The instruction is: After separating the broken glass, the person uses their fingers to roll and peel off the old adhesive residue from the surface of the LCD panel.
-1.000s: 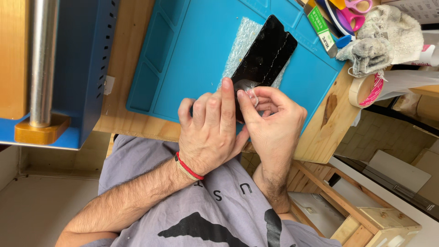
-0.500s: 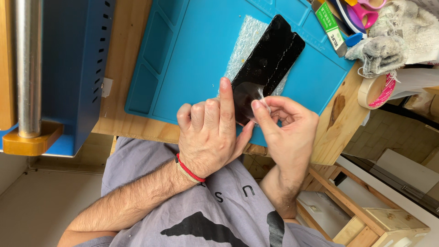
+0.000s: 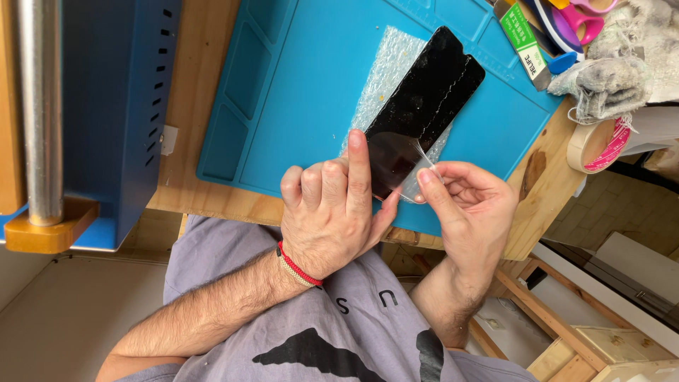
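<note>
Head view: clear film (image 3: 414,164), now peeled further off the black phone (image 3: 424,106), is pinched by the right hand (image 3: 470,205) while the phone is pinned by the left hand (image 3: 332,209).

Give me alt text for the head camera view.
The person's left hand presses the near end of a glossy black rectangular phone screen on a teal silicone work mat, while the right hand pinches a clear plastic film lifted off its corner. Bubble wrap lies underneath.

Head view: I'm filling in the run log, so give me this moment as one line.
left hand: pressing on black phone screen | right hand: peeling clear film | under it: bubble wrap, blue mat
</note>
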